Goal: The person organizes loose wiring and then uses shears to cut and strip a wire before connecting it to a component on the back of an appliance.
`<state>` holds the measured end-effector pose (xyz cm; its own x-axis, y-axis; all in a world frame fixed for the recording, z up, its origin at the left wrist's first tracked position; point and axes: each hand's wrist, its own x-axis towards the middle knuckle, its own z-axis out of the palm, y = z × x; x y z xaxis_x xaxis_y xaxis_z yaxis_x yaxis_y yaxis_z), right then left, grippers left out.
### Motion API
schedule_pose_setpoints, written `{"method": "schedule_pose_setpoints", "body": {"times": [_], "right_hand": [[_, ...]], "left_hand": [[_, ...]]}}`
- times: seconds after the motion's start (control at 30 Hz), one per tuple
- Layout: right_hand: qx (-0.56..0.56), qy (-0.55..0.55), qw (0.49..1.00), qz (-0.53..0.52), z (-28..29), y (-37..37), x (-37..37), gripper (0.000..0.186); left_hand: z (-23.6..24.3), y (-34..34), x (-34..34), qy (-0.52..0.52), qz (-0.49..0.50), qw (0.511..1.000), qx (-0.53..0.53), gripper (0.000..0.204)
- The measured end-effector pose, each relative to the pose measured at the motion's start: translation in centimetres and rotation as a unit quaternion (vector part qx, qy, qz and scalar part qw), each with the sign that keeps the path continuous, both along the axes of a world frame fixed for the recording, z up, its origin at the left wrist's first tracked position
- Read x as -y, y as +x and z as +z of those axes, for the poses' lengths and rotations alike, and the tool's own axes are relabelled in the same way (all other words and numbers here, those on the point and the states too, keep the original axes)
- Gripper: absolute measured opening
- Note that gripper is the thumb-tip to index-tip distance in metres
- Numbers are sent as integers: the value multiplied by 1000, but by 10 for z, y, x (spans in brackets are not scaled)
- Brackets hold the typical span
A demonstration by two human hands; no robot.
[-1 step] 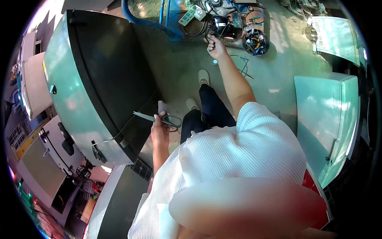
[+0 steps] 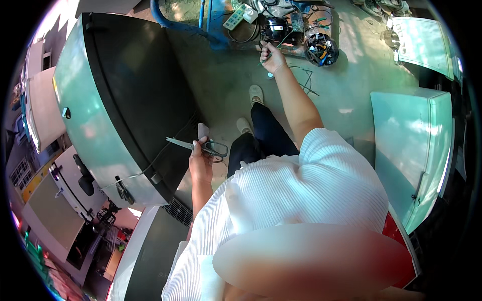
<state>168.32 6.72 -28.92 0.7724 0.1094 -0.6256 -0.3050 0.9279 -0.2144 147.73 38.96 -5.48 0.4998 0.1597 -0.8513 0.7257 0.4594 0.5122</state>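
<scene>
My left hand [image 2: 200, 159] is closed around a pair of scissors [image 2: 182, 144], its blades pointing left toward the dark side of a refrigerator [image 2: 135, 80]. My right hand [image 2: 273, 58] reaches far forward, fingers pinched on a thin green wire [image 2: 287, 37]. That wire runs up toward a black compressor [image 2: 275, 29], which sits among loose cables just beyond my fingers. Beside it, a round black container [image 2: 321, 49] holds several tools with coloured handles.
A power strip [image 2: 234, 19] with a white plug lies left of the compressor. Thin dark wires [image 2: 307, 80] lie on the floor by my right forearm. Blue metal tubing [image 2: 178, 25] rises at the far left. Pale appliance cabinets [image 2: 401, 135] line the right. Black-handled pliers [image 2: 123, 191] rest on the refrigerator.
My right hand has shifted slightly, and the green wire shows more clearly, slanting through its fingers. The left hand still holds the scissors in nearly the same place.
</scene>
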Motion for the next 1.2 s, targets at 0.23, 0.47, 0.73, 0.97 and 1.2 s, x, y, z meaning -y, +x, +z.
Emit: {"method": "schedule_pose_setpoints", "body": {"times": [0.23, 0.47, 0.73, 0.97, 1.2], "right_hand": [[67, 28, 997, -33, 94, -85, 44, 34], [1, -48, 998, -51, 131, -191, 122, 23], [-251, -214, 928, -175, 40, -411, 248, 8], [-281, -163, 894, -310, 28, -537, 400, 14], [-298, -231, 910, -172, 75, -574, 524, 13]], "left_hand": [[8, 13, 12, -3, -60, 997, 55, 36], [-10, 10, 41, -55, -173, 981, 71, 36], [20, 28, 164, -77, -280, 950, 119, 34], [-15, 11, 366, -24, -342, 936, 79, 32], [28, -33, 562, -177, -305, 934, 50, 32]]}}
